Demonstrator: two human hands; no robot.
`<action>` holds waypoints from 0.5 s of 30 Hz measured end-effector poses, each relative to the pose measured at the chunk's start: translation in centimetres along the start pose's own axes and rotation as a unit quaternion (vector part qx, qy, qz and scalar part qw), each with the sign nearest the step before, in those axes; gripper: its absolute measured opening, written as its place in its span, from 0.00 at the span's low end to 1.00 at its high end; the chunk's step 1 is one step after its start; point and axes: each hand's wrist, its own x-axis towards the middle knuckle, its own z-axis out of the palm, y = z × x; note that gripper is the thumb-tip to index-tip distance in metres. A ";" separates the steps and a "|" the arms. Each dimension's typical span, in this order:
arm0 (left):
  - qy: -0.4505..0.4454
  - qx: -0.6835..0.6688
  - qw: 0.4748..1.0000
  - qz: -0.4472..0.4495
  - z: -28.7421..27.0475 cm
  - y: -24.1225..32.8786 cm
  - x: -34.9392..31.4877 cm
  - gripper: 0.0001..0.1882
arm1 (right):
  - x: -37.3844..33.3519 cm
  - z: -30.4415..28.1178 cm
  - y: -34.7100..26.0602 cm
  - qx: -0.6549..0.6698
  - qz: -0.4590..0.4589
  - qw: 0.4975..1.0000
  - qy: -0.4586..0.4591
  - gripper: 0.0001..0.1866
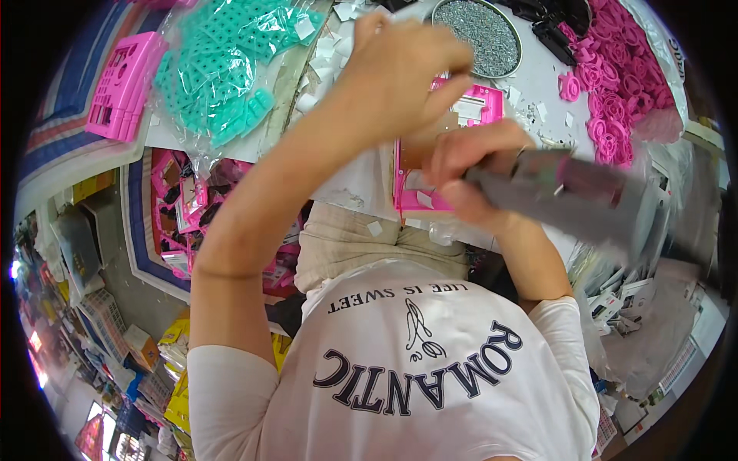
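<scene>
My left hand reaches over the work table beside a round dish of small metal screws. Its fingers bend away from view and are partly blurred, so what they hold, if anything, is hidden. My right hand is wrapped round the front end of a grey electric screwdriver, whose body is smeared by motion and points off to the right. Under and between both hands lies a pink plastic housing with an open frame. My right hand covers part of it.
A clear bag of turquoise plastic parts lies at the left, beside stacked pink panels. Pink ring-shaped parts are heaped at the right, near black parts. White scraps litter the table. A bin of pink pieces sits lower left.
</scene>
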 end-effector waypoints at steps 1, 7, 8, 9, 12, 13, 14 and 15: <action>0.011 0.002 1.000 0.009 -0.5 0.7 -1.9 0.06 | 0.4 -0.1 -0.2 0.040 -0.011 0.998 0.037 0.13; -0.041 -0.124 0.986 -0.105 -0.1 3.4 -9.1 0.07 | 2.4 -0.4 -3.5 0.137 -0.028 0.985 0.098 0.15; -0.040 -0.131 0.984 -0.118 -0.2 3.6 -9.2 0.06 | 2.4 -0.2 -3.4 0.123 -0.022 0.988 0.094 0.15; -0.039 -0.138 0.981 -0.130 -0.1 3.8 -9.3 0.05 | 2.4 0.0 -3.4 0.109 -0.018 0.990 0.091 0.15; -0.015 -0.141 0.980 -0.139 0.2 3.9 -9.6 0.06 | 2.3 0.6 -2.9 0.131 -0.023 0.987 0.094 0.15; -0.003 -0.138 0.981 -0.135 0.3 3.8 -9.7 0.06 | 2.4 0.8 -2.8 0.154 -0.031 0.983 0.100 0.16; 0.001 -0.110 0.986 -0.128 0.4 3.7 -9.8 0.07 | 2.6 0.9 -2.5 0.165 -0.040 0.980 0.101 0.16; 0.006 -0.081 0.989 -0.121 0.4 3.7 -10.0 0.07 | 2.7 1.0 -2.3 0.177 -0.049 0.978 0.102 0.16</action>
